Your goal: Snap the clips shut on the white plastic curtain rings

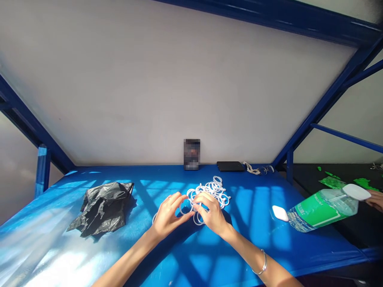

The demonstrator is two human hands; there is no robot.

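Observation:
A heap of several white plastic rings (214, 190) lies on the blue table (119, 255), near its middle. My left hand (169, 213) and my right hand (211, 213) meet at the near edge of the heap. Both pinch white rings (194, 207) between curled fingers. A loose ring (154, 218) shows by my left wrist. A silver bangle (262, 265) sits on my right forearm.
A crumpled black plastic bag (103, 207) lies at left. A water bottle with a green label (321, 209) lies on its side at right, a white cap (280, 213) beside it. A dark phone (230, 166) and a small card (192, 154) stand by the back wall. Another person's hand (376, 199) shows at far right.

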